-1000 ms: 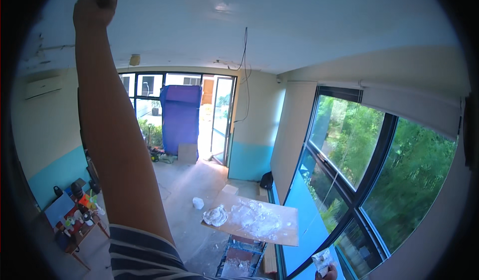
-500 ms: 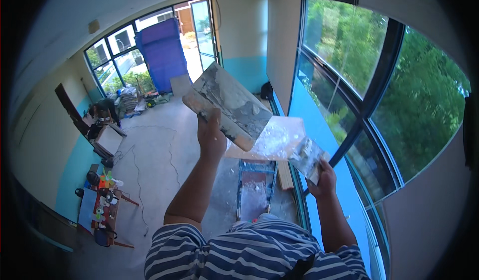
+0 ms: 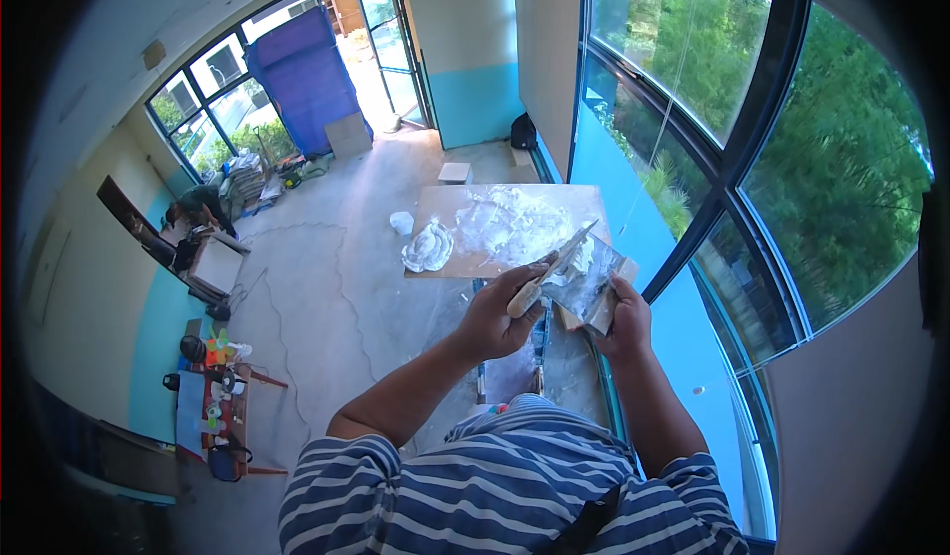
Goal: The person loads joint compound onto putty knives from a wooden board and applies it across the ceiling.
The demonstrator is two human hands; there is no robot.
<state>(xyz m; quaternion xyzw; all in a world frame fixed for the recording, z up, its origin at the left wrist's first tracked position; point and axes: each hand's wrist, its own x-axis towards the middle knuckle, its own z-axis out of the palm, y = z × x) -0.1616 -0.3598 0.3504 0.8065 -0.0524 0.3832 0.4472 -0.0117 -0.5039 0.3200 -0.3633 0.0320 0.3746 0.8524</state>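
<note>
My left hand (image 3: 500,313) is closed round the thick pale handle of a wide plastering blade (image 3: 569,254), now seen nearly edge-on. Its tip end leans over a smaller flat putty knife (image 3: 606,286), whose metal face is streaked with white paste. My right hand (image 3: 625,325) grips that putty knife by its back edge, thumb over the near side. The two blades overlap in view, and I cannot tell whether they touch. A lump of white paste (image 3: 576,261) shows between them. Beyond my hands lies a board (image 3: 435,202) smeared with wet white paste.
Below the board is a blue-framed stand (image 3: 541,342). Large windows (image 3: 683,50) line the right side. At far left a person (image 3: 203,209) bends over beside a white box-like piece (image 3: 216,263). A cluttered small table (image 3: 188,421) stands left; cables (image 3: 272,323) trail across the floor.
My left hand has come down and right, turning the wide blade from face-on to edge-on by the putty knife. My right hand has shifted slightly left and up. The view has tilted downward.
</note>
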